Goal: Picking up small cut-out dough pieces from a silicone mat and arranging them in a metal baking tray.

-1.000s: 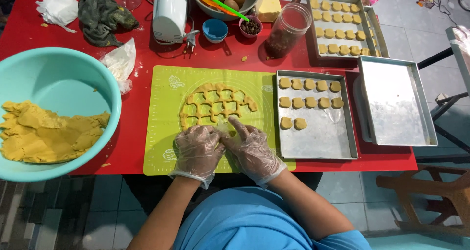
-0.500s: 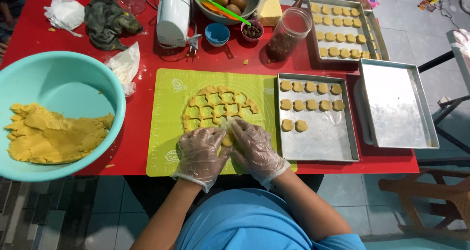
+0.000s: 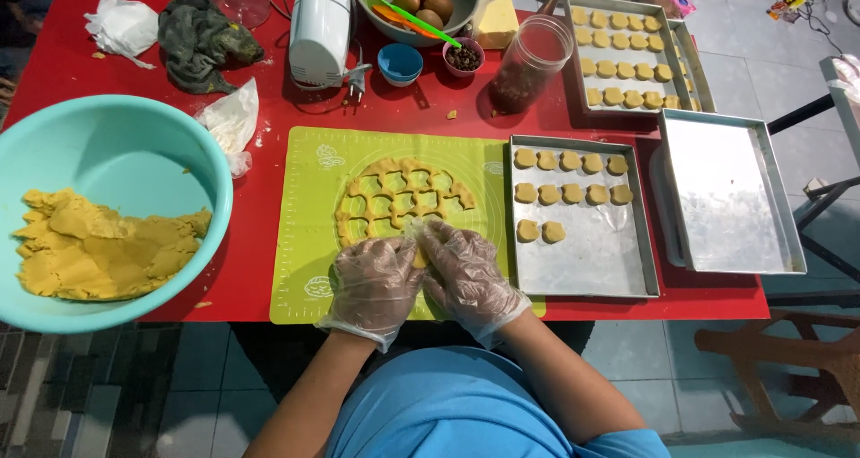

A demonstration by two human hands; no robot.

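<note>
My left hand (image 3: 374, 283) and my right hand (image 3: 466, 274), both in clear plastic gloves, meet at the near edge of a green silicone mat (image 3: 309, 234). Between their fingertips they pinch a small piece of yellow dough (image 3: 419, 254). Just beyond them on the mat lies a rolled dough sheet (image 3: 399, 198) full of cut-out holes. To the right a metal tray (image 3: 596, 261) holds several round dough pieces in rows at its far end.
A turquoise bowl (image 3: 134, 144) with a lump of dough stands at the left. An empty metal tray (image 3: 726, 198) sits at the right, another filled tray (image 3: 627, 55) behind. A hand mixer (image 3: 320, 23), jar, egg bowl, butter block, small bowls and cloth line the back of the red table.
Both hands have pulled back from the cut dough sheet toward the near edge of the mat and now hold a dough piece between them.
</note>
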